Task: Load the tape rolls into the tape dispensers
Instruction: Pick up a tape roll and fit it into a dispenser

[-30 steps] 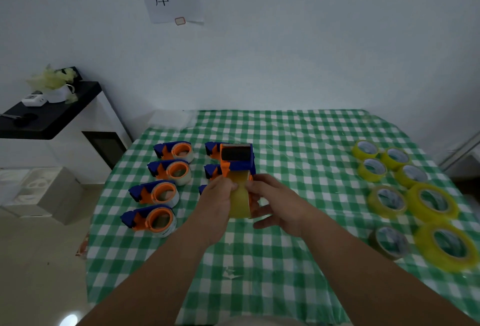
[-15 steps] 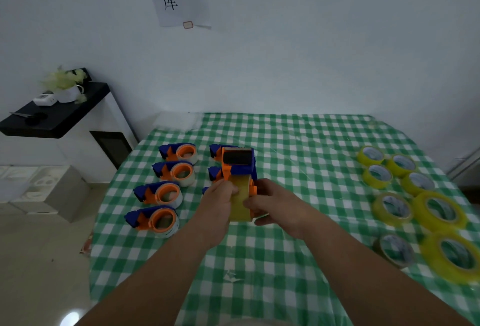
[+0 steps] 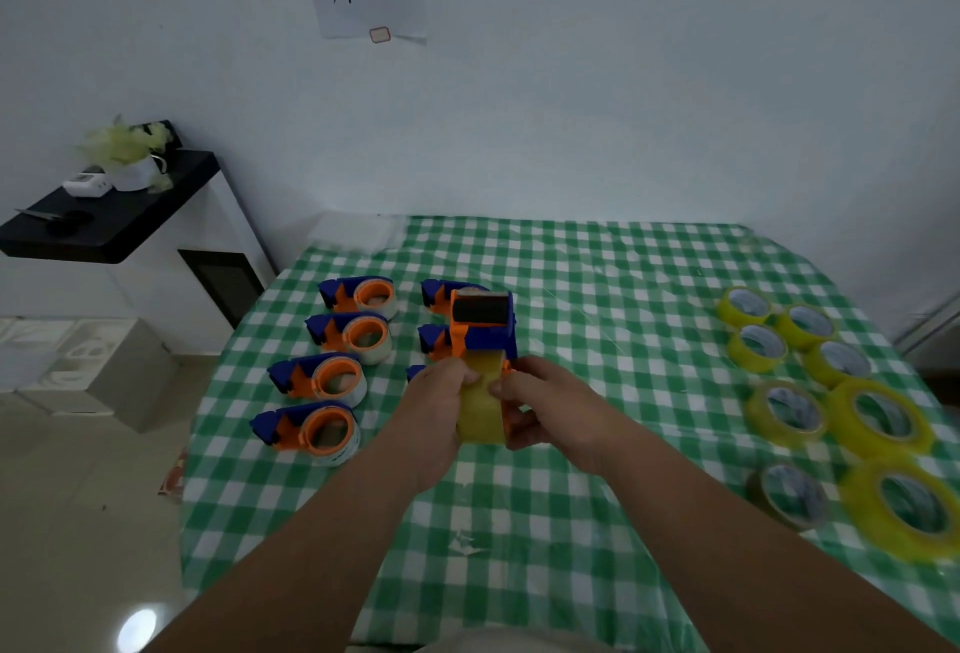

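Above the table's middle I hold a blue and orange tape dispenser (image 3: 483, 325) with a yellow tape roll (image 3: 480, 408) seated in it, edge toward me. My left hand (image 3: 434, 418) grips the roll's left side, thumb on its rim. My right hand (image 3: 545, 405) grips the right side, thumb pressing the tape. Several loaded dispensers (image 3: 322, 377) lie in a column at the left, and more (image 3: 434, 340) are partly hidden behind the held one. Several loose yellow rolls (image 3: 787, 410) lie flat at the right.
The table wears a green and white checked cloth (image 3: 597, 319) and stands against a white wall. A black shelf (image 3: 109, 215) with a white pot and small items sits to the left. Grey boxes (image 3: 88, 366) stand on the floor below it.
The view shifted slightly. Both hands stay on the dispenser and roll, the thumbs having crept a little along the tape's face.
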